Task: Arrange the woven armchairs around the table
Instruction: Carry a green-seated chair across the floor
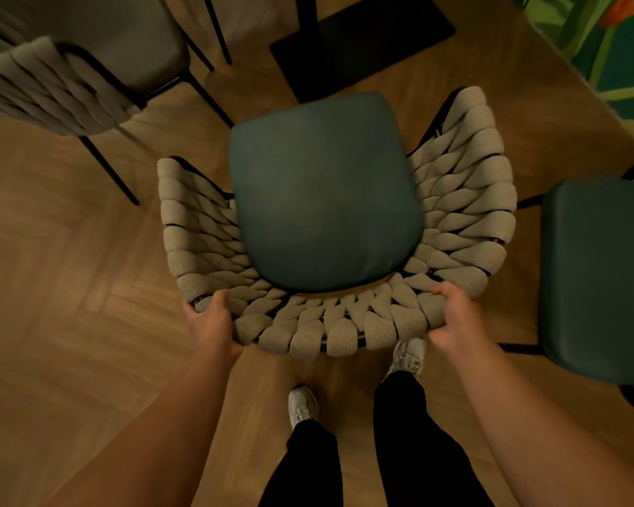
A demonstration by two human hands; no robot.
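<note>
Armchair [323, 192] stands mid-frame, seat towards table base [359, 42] at 12 o'clock; left hand [213, 323] and right hand [454, 316], well apart, grip its woven back rim at 7 and 5 o'clock; second chair [52, 86] at 10, third chair [601, 279] at 3 o'clock
</note>
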